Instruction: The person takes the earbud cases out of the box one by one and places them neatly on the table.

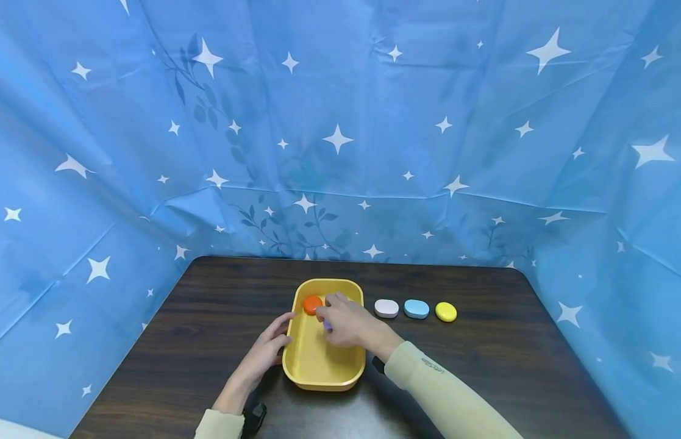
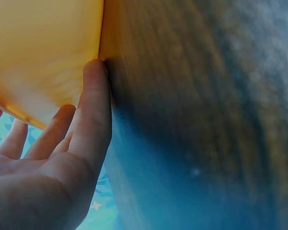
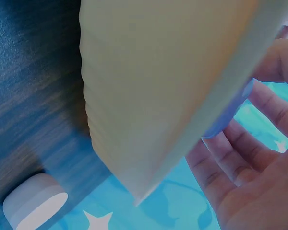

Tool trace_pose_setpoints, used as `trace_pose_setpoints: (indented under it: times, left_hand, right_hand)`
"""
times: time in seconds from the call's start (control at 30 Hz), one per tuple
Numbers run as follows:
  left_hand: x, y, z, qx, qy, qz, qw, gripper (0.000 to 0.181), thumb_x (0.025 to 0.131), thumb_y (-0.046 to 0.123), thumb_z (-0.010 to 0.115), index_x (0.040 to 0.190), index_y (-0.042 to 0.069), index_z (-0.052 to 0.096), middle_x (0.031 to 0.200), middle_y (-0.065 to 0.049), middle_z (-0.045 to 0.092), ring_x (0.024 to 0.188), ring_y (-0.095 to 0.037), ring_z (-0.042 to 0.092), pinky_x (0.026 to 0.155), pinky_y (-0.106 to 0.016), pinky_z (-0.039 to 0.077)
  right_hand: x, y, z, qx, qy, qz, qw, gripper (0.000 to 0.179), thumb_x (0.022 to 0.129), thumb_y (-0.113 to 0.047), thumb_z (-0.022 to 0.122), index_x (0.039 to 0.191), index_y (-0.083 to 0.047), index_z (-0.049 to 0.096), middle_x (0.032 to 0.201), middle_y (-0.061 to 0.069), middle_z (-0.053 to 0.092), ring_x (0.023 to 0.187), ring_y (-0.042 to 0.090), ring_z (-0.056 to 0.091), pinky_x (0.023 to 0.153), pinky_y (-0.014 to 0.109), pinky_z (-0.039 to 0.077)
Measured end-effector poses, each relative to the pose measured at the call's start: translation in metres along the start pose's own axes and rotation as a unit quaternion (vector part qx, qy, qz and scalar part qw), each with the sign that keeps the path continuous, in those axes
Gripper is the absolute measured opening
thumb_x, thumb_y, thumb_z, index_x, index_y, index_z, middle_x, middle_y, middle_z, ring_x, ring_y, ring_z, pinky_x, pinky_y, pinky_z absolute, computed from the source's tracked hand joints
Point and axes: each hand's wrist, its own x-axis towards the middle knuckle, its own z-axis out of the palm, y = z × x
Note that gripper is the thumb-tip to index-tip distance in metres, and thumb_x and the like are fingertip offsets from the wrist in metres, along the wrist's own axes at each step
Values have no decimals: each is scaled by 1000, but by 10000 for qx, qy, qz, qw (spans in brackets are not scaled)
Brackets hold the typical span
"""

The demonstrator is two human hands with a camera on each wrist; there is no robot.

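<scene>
Yellow, round-cornered plastic tray [image 1: 313, 363] on a dark-brown wood-grained desk [image 1: 483, 366], a smooth purple piece [image 1: 327, 327] held over its floor.

The desk's streaked surface has a soft sheen, and the tray sits near its middle, probably for easy reach from both sides. The left hand [image 1: 267, 347] lies spread against the outside of the tray's left wall, fingers fairly straight and fingertips touching the plastic, seemingly to stop it sliding. The right hand [image 1: 348, 323] reaches across the right rim and pinches the purple piece between thumb and fingers; its full outline is hidden. Beside the tray, a thick white oblong piece [image 1: 386, 308], a light-blue oblong piece [image 1: 416, 309] and a bright-yellow round piece [image 1: 446, 312] form a spaced row. A glossy orange round piece [image 1: 312, 305] lies in the tray's far left corner.
</scene>
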Motion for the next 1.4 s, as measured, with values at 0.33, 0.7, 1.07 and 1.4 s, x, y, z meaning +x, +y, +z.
trace_pose_setpoints:
  times: [0.33, 0.7, 1.07, 1.4]
  left_hand:
    - [1, -2, 0, -48, 13, 2, 10000, 56, 102, 11, 48, 156, 13, 37, 158, -26, 33, 130, -39, 52, 90, -50, 54]
    - [2, -2, -2, -96, -19, 5, 10000, 56, 102, 12, 49, 156, 14, 37, 158, -25, 35, 129, -38, 53, 91, -50, 54]
    - [1, -2, -2, -155, -106, 12, 9998, 56, 102, 11, 47, 157, 15, 36, 159, -25, 33, 128, -38, 54, 90, -49, 55]
    - [0, 0, 0, -81, 17, -31, 10000, 55, 102, 11, 48, 156, 15, 37, 158, -24, 36, 126, -36, 55, 91, -50, 55]
  right_hand:
    - [-13, 0, -8, 0, 227, -118, 9997, 26, 86, -20, 74, 112, -16, 71, 104, -1, 52, 94, 17, 44, 73, 27, 48]
    - [-29, 5, -11, -116, 558, -159, 9982, 25, 85, -19, 75, 108, -14, 70, 100, 0, 49, 90, 18, 42, 67, 26, 45]
    - [-47, 15, -22, -48, 664, 97, 9977, 29, 83, -18, 76, 111, -15, 69, 106, 1, 51, 95, 18, 42, 73, 26, 48]
    - [-62, 26, -31, -78, 848, 284, 9960, 31, 84, -17, 79, 114, -15, 70, 110, 2, 52, 97, 18, 43, 76, 29, 51]
